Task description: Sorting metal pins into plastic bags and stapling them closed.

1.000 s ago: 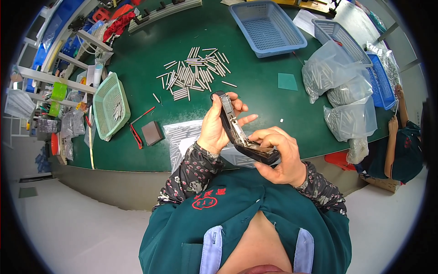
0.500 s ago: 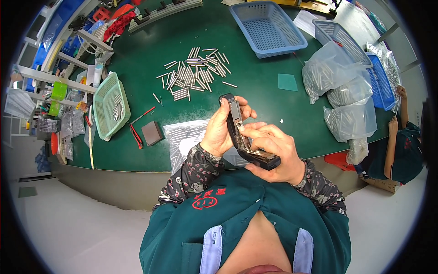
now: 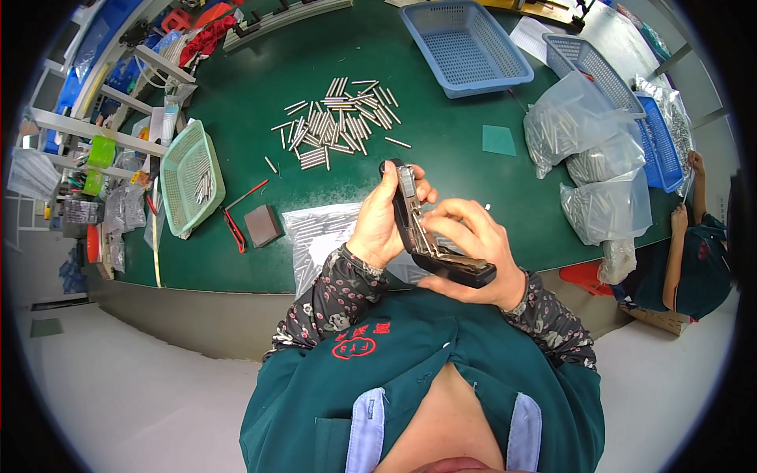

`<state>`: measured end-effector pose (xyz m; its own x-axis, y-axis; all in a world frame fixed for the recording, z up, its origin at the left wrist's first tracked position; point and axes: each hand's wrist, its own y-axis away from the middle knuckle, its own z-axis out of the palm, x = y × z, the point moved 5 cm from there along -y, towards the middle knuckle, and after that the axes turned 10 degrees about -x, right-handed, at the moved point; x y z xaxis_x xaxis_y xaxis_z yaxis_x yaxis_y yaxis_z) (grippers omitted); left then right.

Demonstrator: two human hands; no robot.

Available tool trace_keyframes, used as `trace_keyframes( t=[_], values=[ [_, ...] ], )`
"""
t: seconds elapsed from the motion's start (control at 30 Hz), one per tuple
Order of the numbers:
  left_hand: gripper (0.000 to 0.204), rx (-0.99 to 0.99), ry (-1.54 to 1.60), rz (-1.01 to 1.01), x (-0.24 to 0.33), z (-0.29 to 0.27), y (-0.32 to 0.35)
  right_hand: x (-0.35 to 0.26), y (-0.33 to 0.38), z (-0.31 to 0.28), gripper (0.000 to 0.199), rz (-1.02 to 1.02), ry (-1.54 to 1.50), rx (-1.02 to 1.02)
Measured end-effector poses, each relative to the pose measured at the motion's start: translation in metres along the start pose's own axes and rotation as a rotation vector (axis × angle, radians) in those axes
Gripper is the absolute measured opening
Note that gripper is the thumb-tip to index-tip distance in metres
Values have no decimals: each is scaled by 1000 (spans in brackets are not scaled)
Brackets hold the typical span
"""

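A black stapler [image 3: 461, 270] is folded wide open between my two hands, its metal inner parts facing up. My left hand [image 3: 377, 225] is wrapped around its upper arm, thumb near the tip. My right hand [image 3: 490, 244] supports the lower arm from below, with its fingers bent over the metal track close to the hinge. Whether the right fingertips pinch a staple or another small part is hidden. Below the stapler, a clear plastic bag [image 3: 303, 229] of metal pins with a white label lies at the table's front edge.
Loose metal pins [image 3: 335, 122] lie piled on the green table. Left are a green basket [image 3: 183, 213], red-handled pliers [image 3: 236, 232] and a brown block [image 3: 262, 225]. A blue basket [image 3: 473, 83] and bags of pins [image 3: 603, 209] stand right, near another person's arms [image 3: 678, 252].
The stapler's lower arm has swung slightly outward to the right, so it is spread wider. My right fingers have lifted and shifted a little along the metal track.
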<state>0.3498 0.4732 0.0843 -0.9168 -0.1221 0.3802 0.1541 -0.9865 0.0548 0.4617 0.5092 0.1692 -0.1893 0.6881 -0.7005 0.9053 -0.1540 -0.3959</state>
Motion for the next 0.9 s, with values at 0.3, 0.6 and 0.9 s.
trace_keyframes(
  t=[0.3, 0.6, 0.9],
  values=[
    [44, -35, -75, 27, 3, 7, 1, 3, 1, 7, 54, 2, 67, 18],
    [46, -16, -33, 10, -1, 6, 3, 0, 3, 8, 48, -45, 79, 89],
    [46, -99, -67, 28, 3, 14, 3, 0, 3, 8, 50, 4, 70, 97]
  ],
)
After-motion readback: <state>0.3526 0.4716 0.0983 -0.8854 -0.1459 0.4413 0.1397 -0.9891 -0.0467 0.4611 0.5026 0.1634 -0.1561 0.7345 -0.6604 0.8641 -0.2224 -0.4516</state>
